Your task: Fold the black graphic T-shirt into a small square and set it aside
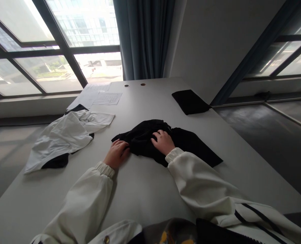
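Note:
A black garment (145,142), probably a shirt, lies crumpled across the middle of the table, one flat part reaching out to the right. At its left end is my left hand (117,154), fingers bent and close together on the cloth's edge. My right hand (164,142) rests on top near the garment's middle, its fingers slightly apart and pressing on the fabric. The cloth under both palms is hidden.
A white garment with black parts (61,135) lies loosely along the table's left side. Paper sheets (107,98) are behind it. A folded black cloth (190,101) sits near the right edge of the white table (145,200). Curtains (144,40) hang beyond.

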{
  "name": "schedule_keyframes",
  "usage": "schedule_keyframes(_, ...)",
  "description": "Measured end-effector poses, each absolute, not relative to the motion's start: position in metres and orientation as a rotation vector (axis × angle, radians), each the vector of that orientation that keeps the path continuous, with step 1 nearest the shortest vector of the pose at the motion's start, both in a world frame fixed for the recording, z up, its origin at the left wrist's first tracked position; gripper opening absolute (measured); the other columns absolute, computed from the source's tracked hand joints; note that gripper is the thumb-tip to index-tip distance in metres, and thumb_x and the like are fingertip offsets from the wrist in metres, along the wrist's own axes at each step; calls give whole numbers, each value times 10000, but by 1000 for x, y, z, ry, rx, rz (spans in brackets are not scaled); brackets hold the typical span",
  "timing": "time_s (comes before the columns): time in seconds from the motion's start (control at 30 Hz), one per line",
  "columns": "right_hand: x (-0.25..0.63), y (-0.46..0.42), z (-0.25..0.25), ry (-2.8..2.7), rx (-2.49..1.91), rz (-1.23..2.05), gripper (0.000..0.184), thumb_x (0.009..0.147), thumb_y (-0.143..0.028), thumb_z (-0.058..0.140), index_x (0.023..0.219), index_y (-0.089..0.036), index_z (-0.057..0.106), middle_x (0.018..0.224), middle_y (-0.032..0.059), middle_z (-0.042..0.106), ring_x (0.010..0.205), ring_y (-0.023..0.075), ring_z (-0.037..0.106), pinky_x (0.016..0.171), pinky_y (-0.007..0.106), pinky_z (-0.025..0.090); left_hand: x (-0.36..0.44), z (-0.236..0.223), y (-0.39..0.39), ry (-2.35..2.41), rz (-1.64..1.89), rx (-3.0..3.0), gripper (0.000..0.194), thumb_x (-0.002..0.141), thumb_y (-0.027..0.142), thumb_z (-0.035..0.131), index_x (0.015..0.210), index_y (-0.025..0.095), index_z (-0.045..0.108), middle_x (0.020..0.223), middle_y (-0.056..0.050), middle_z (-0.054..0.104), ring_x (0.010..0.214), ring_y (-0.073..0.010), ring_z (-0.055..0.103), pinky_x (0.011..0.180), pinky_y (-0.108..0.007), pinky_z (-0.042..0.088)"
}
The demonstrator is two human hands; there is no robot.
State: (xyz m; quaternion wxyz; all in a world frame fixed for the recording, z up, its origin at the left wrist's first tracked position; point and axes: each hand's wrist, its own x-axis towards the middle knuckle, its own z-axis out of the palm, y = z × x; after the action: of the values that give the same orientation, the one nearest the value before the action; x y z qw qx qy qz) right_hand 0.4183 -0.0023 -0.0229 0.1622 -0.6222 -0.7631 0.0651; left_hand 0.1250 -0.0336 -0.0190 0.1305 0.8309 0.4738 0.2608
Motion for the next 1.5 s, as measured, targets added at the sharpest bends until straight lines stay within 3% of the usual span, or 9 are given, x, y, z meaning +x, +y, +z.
schedule_keyframes(0.1, 428, 9, -30, -2191, -1774, 216, 447, 997, -407, 616, 1391, -206, 679, 1461, 177, 589, 1307, 360, 572, 1100, 484, 479, 125, -15, -36, 1388, 779, 2337, 264, 972, 426, 506, 1022, 239, 686, 1037, -88, 784, 1019, -282, 718, 1153, -525, 442)
schedule_keyframes(0.2, 440, 21, -37, -2221, -1784, 271, 527, 1006, -438, 613, 1482, -213, 615, 1596, 169, 499, 1458, 352, 478, 1204, 491, 397, 127, -4, -43, 1440, 763, 2190, 271, 956, 471, 531, 1016, 242, 665, 908, -48, 753, 835, -241, 687, 856, -404, 562)
schedule_keyframes(0.4, 460, 41, -42, -2257, -1837, 363, 620, 1035, -487, 570, 1589, -217, 506, 1715, 146, 362, 1595, 335, 301, 1288, 493, 269, 129, 26, -58, 1349, 783, 1948, 383, 954, 579, 538, 836, 221, 606, 660, 38, 534, 638, -143, 479, 611, -269, 418)
schedule_keyframes(0.63, 469, 59, -43, -2305, -1818, 321, 625, 1045, -519, 547, 1612, -264, 476, 1736, 133, 321, 1594, 355, 293, 1280, 566, 241, 117, 42, -64, 1115, 556, 1608, 571, 874, 783, 563, 754, 225, 526, 603, 43, 446, 541, -117, 391, 488, -245, 347)
schedule_keyframes(0.8, 476, 71, -42, -2369, -1706, 308, 570, 1053, -451, 537, 1582, -240, 523, 1714, 130, 369, 1579, 337, 328, 1283, 551, 248, 115, 19, -52, 1425, 759, 1841, 399, 939, 623, 578, 836, 237, 595, 709, 18, 594, 656, -164, 574, 609, -286, 506)
schedule_keyframes(0.9, 477, 69, -42, -2374, -1684, 308, 563, 1049, -415, 542, 1578, -220, 532, 1707, 137, 381, 1576, 341, 333, 1284, 551, 252, 117, 3, -46, 1477, 858, 2027, 314, 961, 527, 579, 1054, 243, 677, 1023, -59, 715, 933, -229, 697, 823, -367, 600)
schedule_keyframes(1.03, 476, 62, -44, -2387, -1669, 301, 562, 1035, -400, 568, 1569, -225, 544, 1705, 126, 387, 1587, 353, 306, 1283, 560, 256, 120, -4, -45, 1376, 841, 2336, 422, 1038, 442, 503, 1413, 291, 628, 1472, -104, 596, 1359, -289, 567, 1192, -509, 443)
schedule_keyframes(1.3, 467, 55, -39, -2457, -1646, 328, 572, 1033, -409, 589, 1585, -270, 528, 1723, 110, 356, 1593, 389, 283, 1287, 623, 208, 118, -22, -29, 1302, 579, 2473, 507, 1086, 430, 402, 1569, 325, 512, 1604, -71, 517, 1491, -286, 454, 1256, -509, 367)
schedule_keyframes(1.5, 460, 52, -36, -2532, -1546, 321, 594, 1026, -439, 595, 1588, -259, 525, 1713, 102, 379, 1587, 368, 305, 1303, 562, 225, 118, -32, 14, 1447, 465, 2513, 499, 1074, 439, 409, 1519, 296, 584, 1619, -67, 513, 1526, -308, 413, 1263, -553, 346)
